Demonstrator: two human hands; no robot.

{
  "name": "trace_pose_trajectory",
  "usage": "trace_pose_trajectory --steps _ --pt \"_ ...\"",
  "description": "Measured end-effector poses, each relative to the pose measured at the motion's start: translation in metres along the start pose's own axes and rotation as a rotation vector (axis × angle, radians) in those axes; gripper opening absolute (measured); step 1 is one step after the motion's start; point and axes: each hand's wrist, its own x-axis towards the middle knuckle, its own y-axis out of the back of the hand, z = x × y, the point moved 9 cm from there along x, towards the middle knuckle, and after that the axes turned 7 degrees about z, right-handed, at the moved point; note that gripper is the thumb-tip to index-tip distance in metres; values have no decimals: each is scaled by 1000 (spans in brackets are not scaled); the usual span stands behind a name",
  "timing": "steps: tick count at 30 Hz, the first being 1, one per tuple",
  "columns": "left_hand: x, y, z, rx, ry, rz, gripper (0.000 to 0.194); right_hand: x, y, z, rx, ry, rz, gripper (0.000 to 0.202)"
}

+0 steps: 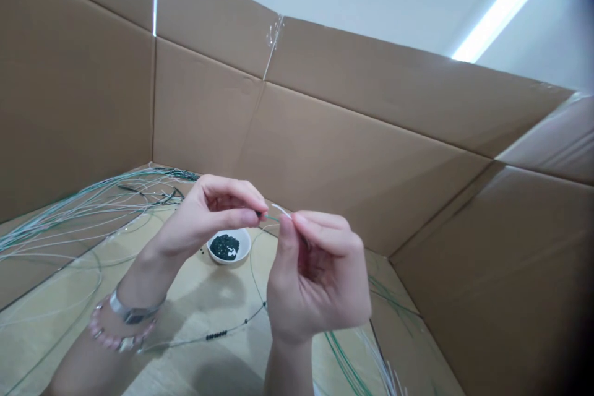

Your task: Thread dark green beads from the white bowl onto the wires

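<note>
My left hand (204,210) is closed in a pinch at the centre, with a tiny dark bead showing between thumb and forefinger. From those fingertips a short stretch of thin green wire (273,218) runs across to my right hand (320,266). That hand is pinched too, and a white wire end (281,210) sticks out from its fingertips towards the left. Below the hands, a thin wire bearing several black beads (216,335) curves over the table. Behind my left wrist stands a white bowl (248,247) partly filled with small black beads (224,247).
Cardboard walls (325,142) enclose the table (185,303) at the back and sides. A loose bundle of green and white wires (93,192) spreads along the left. More green wires (346,362) lie at the lower right, and a few stray beads lie beside the bowl.
</note>
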Motion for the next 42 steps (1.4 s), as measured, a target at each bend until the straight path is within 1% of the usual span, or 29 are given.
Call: trace_pose_trajectory --steps 4,7,11,19,28,35,42 --pt "-2 0 -2 19 30 20 14 0 0 -4 -5 18 1 23" --pt "-2 1 -1 16 26 37 14 0 0 -6 -1 30 -5 24" --pt "-1 -1 1 0 2 32 15 0 -1 -8 -10 50 -22 26" --pt "-2 -3 1 -9 2 12 16 0 -2 -8 -22 54 -27 27" --pt "-2 -2 1 0 5 24 16 1 0 -8 -28 63 -7 27" --pt "-3 -4 2 12 -2 0 17 1 0 -8 -42 62 -6 26" --pt "-3 -2 2 30 -12 29 16 2 0 -8 -68 70 -14 24"
